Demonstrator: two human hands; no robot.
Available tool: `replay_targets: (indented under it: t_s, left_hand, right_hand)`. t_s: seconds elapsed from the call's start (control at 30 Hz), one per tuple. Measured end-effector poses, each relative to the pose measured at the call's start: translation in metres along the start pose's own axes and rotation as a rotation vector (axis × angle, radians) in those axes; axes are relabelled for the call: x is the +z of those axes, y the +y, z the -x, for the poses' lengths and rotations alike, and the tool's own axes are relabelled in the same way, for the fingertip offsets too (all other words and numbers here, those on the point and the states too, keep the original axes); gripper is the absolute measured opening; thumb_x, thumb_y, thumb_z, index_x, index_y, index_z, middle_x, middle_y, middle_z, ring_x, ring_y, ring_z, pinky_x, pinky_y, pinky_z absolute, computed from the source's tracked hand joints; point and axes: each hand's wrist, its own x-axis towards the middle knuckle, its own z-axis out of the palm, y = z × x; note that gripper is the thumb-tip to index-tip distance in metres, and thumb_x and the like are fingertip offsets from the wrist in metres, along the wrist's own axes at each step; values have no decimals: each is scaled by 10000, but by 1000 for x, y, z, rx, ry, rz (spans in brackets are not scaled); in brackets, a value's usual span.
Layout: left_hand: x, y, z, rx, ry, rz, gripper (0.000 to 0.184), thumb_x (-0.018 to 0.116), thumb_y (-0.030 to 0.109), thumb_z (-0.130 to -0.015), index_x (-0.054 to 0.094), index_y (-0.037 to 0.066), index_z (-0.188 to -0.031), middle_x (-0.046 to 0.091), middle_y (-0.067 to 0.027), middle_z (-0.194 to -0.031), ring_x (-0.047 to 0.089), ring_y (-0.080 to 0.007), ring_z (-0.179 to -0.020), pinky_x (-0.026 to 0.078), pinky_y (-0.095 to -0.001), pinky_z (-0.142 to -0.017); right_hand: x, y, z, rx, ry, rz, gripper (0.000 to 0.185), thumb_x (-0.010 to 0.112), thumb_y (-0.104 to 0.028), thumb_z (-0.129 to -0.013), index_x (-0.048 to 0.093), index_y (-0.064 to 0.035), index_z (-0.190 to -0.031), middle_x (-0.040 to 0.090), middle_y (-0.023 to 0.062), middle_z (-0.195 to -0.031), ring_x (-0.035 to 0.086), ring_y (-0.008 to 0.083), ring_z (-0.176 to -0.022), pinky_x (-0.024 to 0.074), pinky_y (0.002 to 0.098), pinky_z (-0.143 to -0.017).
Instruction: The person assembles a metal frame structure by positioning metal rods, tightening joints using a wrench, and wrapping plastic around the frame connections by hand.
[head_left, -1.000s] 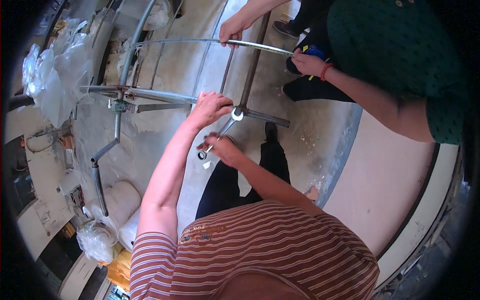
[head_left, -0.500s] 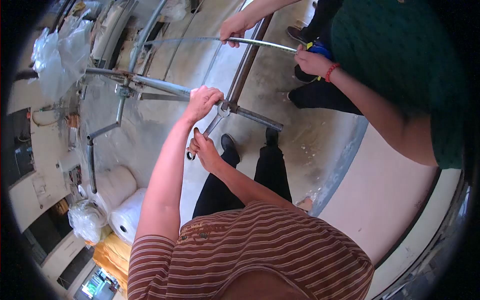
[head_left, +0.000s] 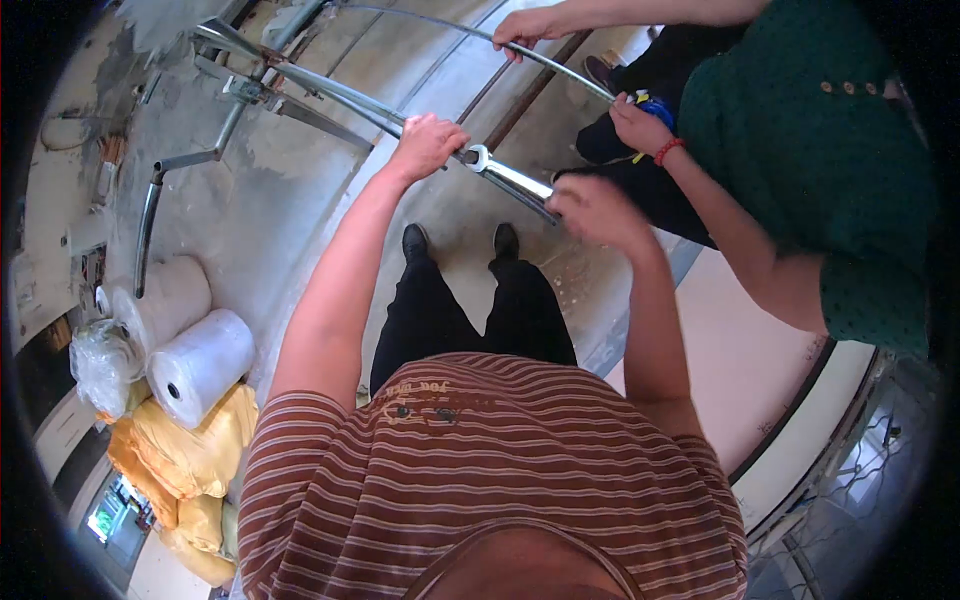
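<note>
My left hand (head_left: 428, 147) is wrapped over the end part of a long metal tube (head_left: 335, 92), beside the joint where the pipes meet. My right hand (head_left: 597, 210), blurred by motion, grips the far end of a silver wrench (head_left: 520, 180). The wrench's open jaw sits at the joint, just right of my left hand, and its handle points right and slightly down. A short pipe (head_left: 528, 206) runs beneath the wrench. Whatever nut is in the jaw is too small to tell.
A co-worker in a green top (head_left: 740, 110) stands at the upper right, holding a stretched tape measure (head_left: 560, 68). White plastic rolls (head_left: 205, 365) and yellow sacks (head_left: 190, 440) lie at the left. A pale board (head_left: 745, 340) is at the right, and a bent crank pipe (head_left: 147, 225) hangs left.
My right hand and the wrench handle have swung from the lower left of the joint to its right. The view has shifted, and my left hand stays on the tube.
</note>
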Motion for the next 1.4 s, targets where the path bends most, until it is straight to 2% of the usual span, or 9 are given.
replay_targets:
  t_s: [0.13, 0.23, 0.47, 0.73, 0.83, 0.97, 1.07, 1.17, 1.4]
  left_hand:
    - [10, 0, 8, 75, 140, -10, 205, 509, 278, -908, 672, 154, -907, 637, -40, -852, 571, -272, -855, 401, -421, -801]
    - [9, 8, 15, -24, 96, -3, 193, 559, 308, -887, 673, 159, -932, 639, -59, -900, 569, -267, -932, 390, -457, -870]
    - [-3, 11, 21, -10, -34, 154, 277, 618, 346, -854, 685, 222, -1092, 630, -36, -1086, 507, -243, -1166, 217, -552, -1104]
    - [-4, 13, 25, 55, 0, 69, 398, 738, 306, -763, 656, 265, -1150, 598, -30, -1185, 496, -263, -1171, 250, -583, -1056]
    - [6, 16, 21, -49, 148, 352, 431, 769, 338, -732, 661, 222, -1133, 587, -53, -1228, 495, -283, -1172, 283, -557, -1033]
    - [9, 6, 20, 76, 101, 131, 411, 784, 326, -705, 682, 193, -1080, 604, -63, -1106, 514, -272, -1083, 311, -502, -1006]
    - [-9, 14, 16, 122, 12, 100, 392, 788, 316, -692, 694, 190, -1051, 593, -47, -1018, 515, -259, -1031, 313, -485, -994]
    - [-8, 13, 14, 136, 26, 100, 394, 795, 315, -679, 699, 191, -1040, 582, -31, -978, 513, -253, -1019, 313, -480, -992]
    - [-16, 26, 14, 149, -10, 52, 415, 809, 322, -653, 687, 124, -997, 587, -31, -971, 527, -257, -1010, 341, -460, -981]
  right_hand:
    - [-54, -66, -33, -153, 205, 911, 222, 614, -298, -814, 711, -104, -862, 680, 131, -821, 664, 312, -799, 521, 430, -714]
    - [-59, -123, -31, -92, 89, 1045, 275, 641, -259, -784, 721, -46, -939, 703, 170, -955, 685, 325, -925, 539, 438, -815]
    - [-18, -97, -71, -93, 188, 919, 264, 667, -212, -760, 716, -42, -956, 699, 169, -987, 687, 314, -924, 551, 440, -784]
    - [35, -132, -112, -169, 167, 909, 210, 651, -195, -786, 742, -88, -942, 713, 118, -986, 693, 274, -930, 559, 400, -752]
    - [37, -171, -120, -199, 230, 879, 210, 666, -184, -774, 741, -88, -946, 710, 117, -1005, 685, 266, -962, 565, 378, -720]
    - [42, -128, -150, -382, 378, 794, 228, 685, -193, -767, 737, -88, -962, 708, 105, -1027, 683, 260, -978, 570, 374, -680]
    - [35, -99, -144, 114, 75, 923, 182, 694, -194, -741, 740, -91, -884, 712, 110, -918, 699, 269, -869, 563, 385, -670]
    - [39, -97, -147, 125, 19, 993, 219, 717, -180, -722, 748, -87, -918, 719, 81, -989, 699, 262, -913, 566, 390, -643]
    - [45, -93, -127, -193, 319, 850, 150, 718, -209, -698, 734, -84, -781, 699, 124, -777, 700, 298, -781, 550, 416, -628]
